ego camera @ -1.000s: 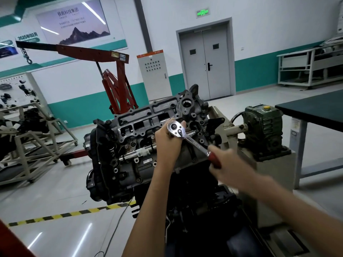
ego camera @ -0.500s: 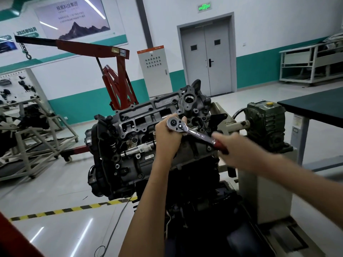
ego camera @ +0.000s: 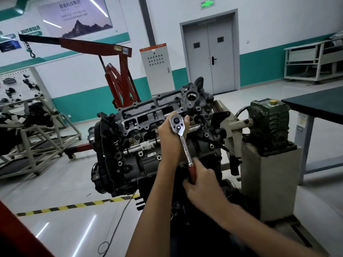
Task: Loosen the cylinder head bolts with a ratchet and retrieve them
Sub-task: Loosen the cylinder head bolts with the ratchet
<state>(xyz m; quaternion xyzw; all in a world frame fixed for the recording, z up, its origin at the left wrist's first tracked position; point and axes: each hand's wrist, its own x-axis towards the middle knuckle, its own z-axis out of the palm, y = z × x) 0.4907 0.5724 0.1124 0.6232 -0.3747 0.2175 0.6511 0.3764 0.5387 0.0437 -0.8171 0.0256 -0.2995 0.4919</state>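
Glossy chrome ratchet (ego camera: pixel 181 135), matt cast-metal cyl. head (ego camera: pixel 148 115), shiny floor (ego camera: pixel 55 219).

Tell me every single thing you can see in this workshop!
engine: one, dark grey, centre, on a stand
ratchet: one, silver with red handle, head against the engine's top
hoist: one, red, behind the engine
gearbox: one, dark green, right of the engine, on a grey pedestal
cabinet: one, white with orange top, at the back wall
double door: one, grey, back wall
table: one, dark top, right edge
striped tape: one line, yellow and black, on the floor
left hand: holds the ratchet's head
right hand: grips the red handle
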